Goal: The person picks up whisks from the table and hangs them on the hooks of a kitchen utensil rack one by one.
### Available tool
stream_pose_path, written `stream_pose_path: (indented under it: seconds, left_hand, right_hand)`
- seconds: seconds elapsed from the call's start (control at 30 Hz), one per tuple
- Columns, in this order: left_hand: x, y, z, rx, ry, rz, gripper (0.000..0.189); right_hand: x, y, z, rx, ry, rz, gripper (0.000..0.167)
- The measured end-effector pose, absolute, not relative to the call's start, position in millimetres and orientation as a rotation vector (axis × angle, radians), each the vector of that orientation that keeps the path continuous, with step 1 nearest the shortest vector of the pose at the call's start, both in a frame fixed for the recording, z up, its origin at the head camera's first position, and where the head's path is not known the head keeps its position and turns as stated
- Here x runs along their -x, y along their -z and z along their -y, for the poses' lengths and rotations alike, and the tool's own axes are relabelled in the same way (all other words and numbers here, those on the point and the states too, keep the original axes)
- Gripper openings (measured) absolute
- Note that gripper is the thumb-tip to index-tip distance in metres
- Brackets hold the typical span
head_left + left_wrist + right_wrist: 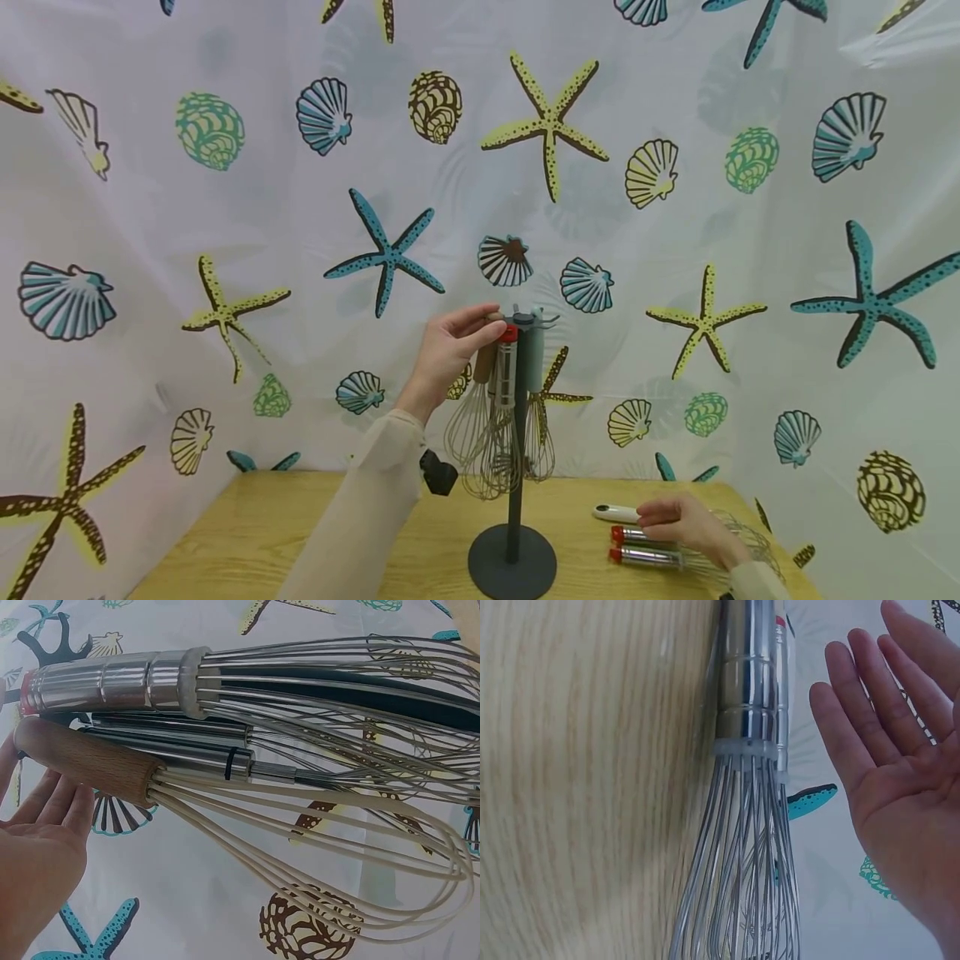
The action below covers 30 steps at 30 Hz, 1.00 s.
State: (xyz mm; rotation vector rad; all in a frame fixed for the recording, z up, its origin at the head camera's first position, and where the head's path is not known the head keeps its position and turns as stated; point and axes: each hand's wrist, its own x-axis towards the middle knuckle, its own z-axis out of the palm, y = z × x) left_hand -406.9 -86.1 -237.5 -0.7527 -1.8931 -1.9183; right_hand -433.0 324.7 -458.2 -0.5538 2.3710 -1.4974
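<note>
A dark stand (515, 450) with hooks at its top bears several hanging whisks. My left hand (453, 350) is at the hooks, its thumb and forefinger pinching the top end of a steel-handled whisk (506, 367) with a red cap. Close by those fingers hangs a whisk with a wooden handle (94, 757); the other left fingers lie beside it. Over the table at the right is my right hand (907, 735), fingers extended and holding nothing. Beneath it lie two red-capped steel whisks (648, 558) and a white-handled one (617, 513).
A pale green handle (534, 358) hangs on the stand's right side. The stand's round base (512, 562) rests on the wooden table (277, 533). Behind the table hangs a curtain (465, 192) printed with shells and starfish.
</note>
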Motion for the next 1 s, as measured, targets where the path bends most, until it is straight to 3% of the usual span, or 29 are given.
stream_pose_path:
  seconds: [0.63, 1.0]
  left_hand:
    - [405.7, 236.8, 85.8, 0.763, 1.897, 1.893, 0.042]
    - [408.2, 238.2, 84.7, 0.763, 1.892, 1.893, 0.04]
  right_hand:
    - [435.3, 477.5, -330.6, 0.606, 1.394, -2.41, 0.046]
    - [435.5, 484.7, -326.2, 0.65, 1.301, -2.485, 0.035]
